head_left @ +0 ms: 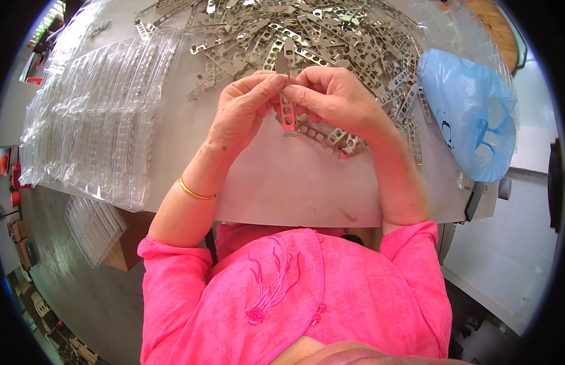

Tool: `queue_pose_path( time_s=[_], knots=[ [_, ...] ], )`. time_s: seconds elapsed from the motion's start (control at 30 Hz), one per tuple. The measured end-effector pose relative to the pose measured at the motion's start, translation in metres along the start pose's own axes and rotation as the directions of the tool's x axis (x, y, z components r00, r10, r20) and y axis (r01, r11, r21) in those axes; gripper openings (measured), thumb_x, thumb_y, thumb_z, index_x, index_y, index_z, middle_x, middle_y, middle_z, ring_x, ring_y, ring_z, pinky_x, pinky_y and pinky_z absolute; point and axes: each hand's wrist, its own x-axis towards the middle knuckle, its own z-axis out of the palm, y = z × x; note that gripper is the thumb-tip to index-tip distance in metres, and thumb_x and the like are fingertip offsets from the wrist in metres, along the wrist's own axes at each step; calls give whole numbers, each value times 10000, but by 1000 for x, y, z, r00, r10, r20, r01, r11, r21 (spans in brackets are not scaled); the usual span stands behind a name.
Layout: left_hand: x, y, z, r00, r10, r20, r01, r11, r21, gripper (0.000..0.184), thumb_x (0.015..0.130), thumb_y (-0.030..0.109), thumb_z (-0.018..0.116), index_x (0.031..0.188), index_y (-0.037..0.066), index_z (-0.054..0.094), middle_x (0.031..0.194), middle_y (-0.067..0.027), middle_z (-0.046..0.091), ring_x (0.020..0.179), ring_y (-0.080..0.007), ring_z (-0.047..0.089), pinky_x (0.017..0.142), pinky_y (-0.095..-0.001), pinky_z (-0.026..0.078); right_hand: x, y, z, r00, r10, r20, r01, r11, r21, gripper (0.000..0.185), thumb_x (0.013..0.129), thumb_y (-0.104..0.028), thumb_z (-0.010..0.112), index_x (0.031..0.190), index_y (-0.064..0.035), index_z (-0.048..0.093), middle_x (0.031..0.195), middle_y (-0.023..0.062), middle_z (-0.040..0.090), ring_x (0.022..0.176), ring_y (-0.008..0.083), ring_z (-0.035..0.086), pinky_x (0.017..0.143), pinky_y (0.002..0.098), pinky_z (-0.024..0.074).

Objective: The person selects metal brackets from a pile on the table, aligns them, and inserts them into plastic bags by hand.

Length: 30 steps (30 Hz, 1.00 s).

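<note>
Between my two hands, a flat metal strip with a row of round holes (pixel 288 114) is held upright, its lower end reaching down toward the tabletop. My left hand (pixel 249 103) pinches it from the left with thumb and fingertips. From the other side my right hand (pixel 337 98) grips the same strip, thumb pressed on its face. My fingers cover the strip's middle. Just beyond both hands spreads a large pile of similar perforated metal strips (pixel 252 55); a few more lie under and beside my right hand.
Stacked clear plastic trays (pixel 100 115) cover the table's left side. A blue plastic bag (pixel 468 112) sits at the right, with more clear plastic packaging (pixel 462 36) behind it. The white tabletop's (pixel 294 201) front edge runs close to my body. Another clear tray (pixel 94 228) stands below the left edge.
</note>
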Motion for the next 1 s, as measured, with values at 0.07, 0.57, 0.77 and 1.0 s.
queue_pose_path(
  time_s=[0.07, 0.57, 0.77, 1.0],
  knots=[
    [0, 1, 1, 1000, -4, -29, 5, 1000, 28, 231, 988, 195, 654, 1054, -15, 727, 929, -48, 695, 786, -121, 633, 707, -268, 515, -1, -1, 1, 1000, 11, -4, -11, 1000, 14, 251, 963, -250, 671, 858, -22, 661, 722, -4, 639, 617, 58, 577, 565, 226, 482],
    [1, 1, -5, 998, 27, -50, -34, 989, -145, 334, 945, 18, 656, 1262, -5, 555, 1030, -58, 676, 894, -121, 644, 765, -285, 530, -4, -12, -15, 988, 69, -138, -44, 983, 177, 182, 958, -239, 641, 928, -60, 621, 738, 12, 664, 565, 41, 607, 501, 193, 476],
    [4, 2, -7, 998, -35, -42, 29, 990, -140, 366, 935, 31, 677, 1266, -15, 528, 1076, -84, 666, 913, -149, 654, 804, -313, 544, -4, -14, -14, 990, 102, -97, -88, 986, 141, 193, 958, -216, 635, 961, -25, 610, 739, 29, 667, 558, 57, 612, 510, 211, 500],
    [3, 1, -4, 996, -40, -79, 33, 995, -94, 368, 946, 54, 673, 1285, 1, 538, 1091, -57, 667, 902, -118, 628, 785, -307, 513, -3, -12, -13, 993, 97, -60, -86, 982, 170, 170, 959, -184, 638, 970, -17, 610, 730, 39, 668, 552, 61, 619, 499, 210, 501]
  ],
)
